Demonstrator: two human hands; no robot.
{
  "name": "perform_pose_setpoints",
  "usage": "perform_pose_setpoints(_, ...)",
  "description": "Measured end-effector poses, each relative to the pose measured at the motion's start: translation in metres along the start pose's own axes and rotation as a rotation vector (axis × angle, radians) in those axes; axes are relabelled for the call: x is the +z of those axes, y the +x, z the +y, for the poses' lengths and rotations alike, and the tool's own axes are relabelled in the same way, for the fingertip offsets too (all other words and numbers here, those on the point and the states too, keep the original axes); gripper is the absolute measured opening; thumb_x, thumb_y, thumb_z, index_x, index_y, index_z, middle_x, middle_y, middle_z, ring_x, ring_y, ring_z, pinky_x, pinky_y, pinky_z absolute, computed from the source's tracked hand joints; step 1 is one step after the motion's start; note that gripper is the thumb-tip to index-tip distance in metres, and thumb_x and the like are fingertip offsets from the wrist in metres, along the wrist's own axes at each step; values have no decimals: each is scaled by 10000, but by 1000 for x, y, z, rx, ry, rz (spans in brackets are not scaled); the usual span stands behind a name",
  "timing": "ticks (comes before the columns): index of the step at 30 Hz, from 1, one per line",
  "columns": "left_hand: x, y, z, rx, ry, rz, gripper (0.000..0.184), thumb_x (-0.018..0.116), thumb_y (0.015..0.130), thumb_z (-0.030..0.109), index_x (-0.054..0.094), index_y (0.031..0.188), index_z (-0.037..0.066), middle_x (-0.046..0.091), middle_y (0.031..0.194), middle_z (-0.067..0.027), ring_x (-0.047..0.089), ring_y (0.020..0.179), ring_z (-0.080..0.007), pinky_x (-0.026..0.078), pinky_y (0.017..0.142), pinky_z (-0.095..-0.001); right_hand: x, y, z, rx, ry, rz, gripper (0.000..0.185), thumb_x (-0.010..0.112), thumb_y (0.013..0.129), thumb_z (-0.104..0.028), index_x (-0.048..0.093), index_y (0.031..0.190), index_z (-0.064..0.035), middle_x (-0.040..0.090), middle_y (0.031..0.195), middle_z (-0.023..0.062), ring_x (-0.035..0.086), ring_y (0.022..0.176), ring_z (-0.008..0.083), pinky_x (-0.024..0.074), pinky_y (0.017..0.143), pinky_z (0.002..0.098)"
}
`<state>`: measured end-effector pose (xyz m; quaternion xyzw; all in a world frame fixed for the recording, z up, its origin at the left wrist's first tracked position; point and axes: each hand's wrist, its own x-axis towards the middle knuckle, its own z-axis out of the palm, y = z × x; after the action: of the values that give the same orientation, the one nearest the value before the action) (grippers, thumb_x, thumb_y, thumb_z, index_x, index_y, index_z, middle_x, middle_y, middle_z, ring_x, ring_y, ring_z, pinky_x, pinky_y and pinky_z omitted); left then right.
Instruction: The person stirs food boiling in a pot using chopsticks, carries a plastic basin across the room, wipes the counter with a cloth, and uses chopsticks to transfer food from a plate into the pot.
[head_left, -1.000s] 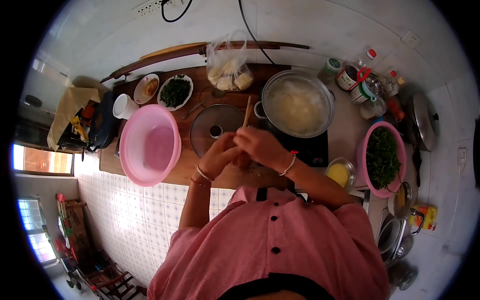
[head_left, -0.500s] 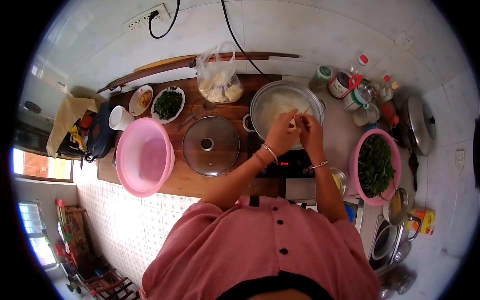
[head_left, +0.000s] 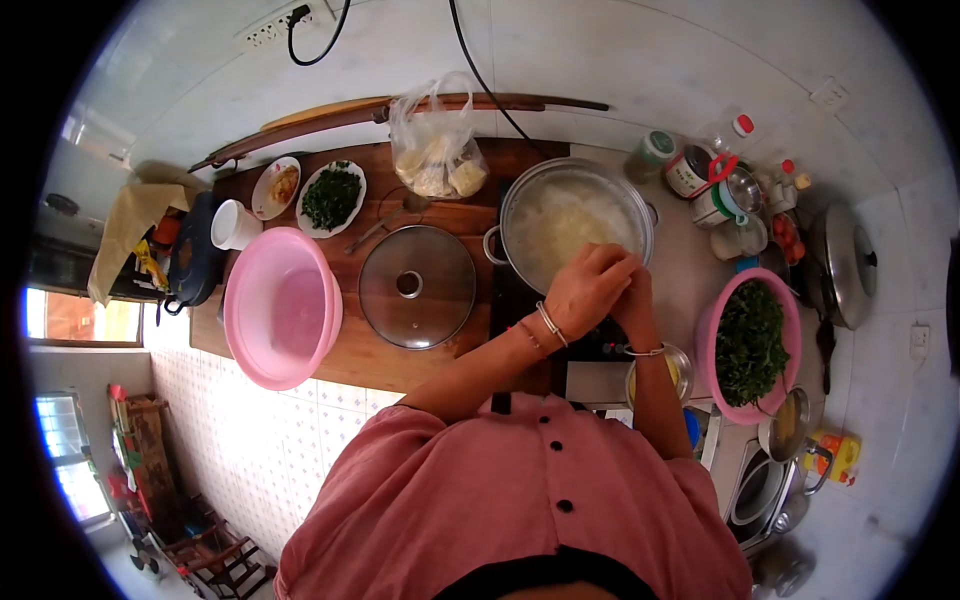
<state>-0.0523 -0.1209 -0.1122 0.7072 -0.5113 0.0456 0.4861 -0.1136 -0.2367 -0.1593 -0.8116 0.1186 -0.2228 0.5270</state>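
"Pot (head_left: 575,164)?"
"On the hob (head_left: 512,290), uncovered."
"Hands?"
"Left hand (head_left: 588,290) and right hand (head_left: 636,300) together at its near rim; fingertips obscured, grip cannot be told."
"Surroundings?"
"Lid (head_left: 430,315) on board (head_left: 400,372), left; greens (head_left: 752,342) in basin (head_left: 707,345), right."

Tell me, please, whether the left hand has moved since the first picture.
Yes, the left hand has moved rightward, from the glass lid to the near side of the pot.
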Motion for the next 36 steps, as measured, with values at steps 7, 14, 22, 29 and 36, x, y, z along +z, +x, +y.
perform_pose_setpoints(7, -12, -20, -3, -77, -137, 87, 483, 604, 772, 75, 468, 1235, 55, 543, 1105, -163, 520, 990, -347, 442, 835, -395, -20, 7, -14, 83, -153, 101, 145, 602, 809, -101, 619, 917, -5, 634, 741, 96, 607, 638, 184, 473, 593, 293)
perform_pose_setpoints(14, -3, -39, -36, -385, -72, 67, 454, 575, 796, 98, 462, 1229, 19, 525, 1141, -207, 494, 1032, -387, 421, 880, -406, -3, 21, 21, 245, -81, 293, 212, 559, 885, -155, 617, 939, 41, 598, 679, 46, 544, 575, 86, 432, 527, 232)
perform_pose_setpoints(22, -9, -59, -71, -464, 38, 38, 439, 594, 749, 76, 486, 1169, 6, 519, 1126, -205, 478, 1044, -391, 402, 898, -413, -6, 8, -2, 271, 190, 42, 239, 548, 892, -173, 631, 963, 39, 601, 681, 34, 528, 540, 77, 422, 494, 217)
perform_pose_setpoints(29, -22, -77, -128, -490, 394, 179, 567, 615, 737, 120, 428, 1258, -1, 457, 1251, -209, 402, 1168, -375, 315, 1001, -438, -20, 26, 33, 229, -85, 314, 253, 561, 894, -195, 630, 976, 34, 608, 699, 33, 529, 544, 79, 439, 507, 237)
perform_pose_setpoints(36, -12, -78, -134, -547, 379, 56, 608, 589, 793, 158, 346, 1319, -25, 388, 1338, -232, 330, 1254, -398, 268, 1049, -431, 9, 16, 2, 349, 235, 18, 249, 576, 879, -155, 630, 1047, 21, 610, 726, 32, 545, 556, 85, 441, 518, 229)
